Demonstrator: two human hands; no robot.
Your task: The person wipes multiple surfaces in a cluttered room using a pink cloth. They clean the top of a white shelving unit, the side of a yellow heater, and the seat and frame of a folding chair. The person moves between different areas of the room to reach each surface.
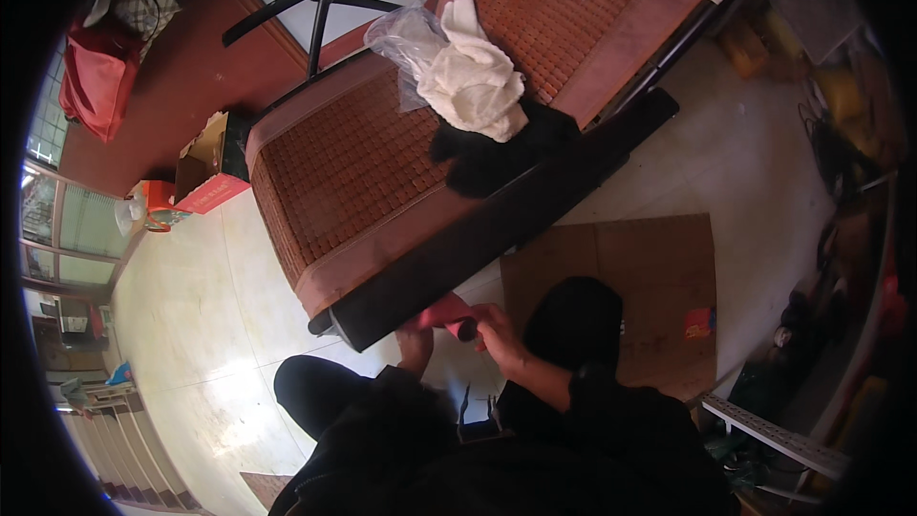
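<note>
My right hand [498,337] grips the edge of a red, sheet-like piece [451,312], which curls into a loop near my fingers. My left hand [415,345] is at the other side of this piece, its fingers partly hidden below the black armrest [501,222] of a reclining chair. On the chair's woven brown mat [344,165] lie a crumpled cream cloth [473,79], a clear plastic bag [407,43] and a black fabric item [494,158], partly beneath the cloth.
A flat cardboard sheet [655,287] lies on the tiled floor near my right knee. An open cardboard box [215,190] and an orange bag [161,204] stand left of the chair. A red bag [100,82] is farther back. Shoes [788,322] line the right side beside a white metal rack [774,437].
</note>
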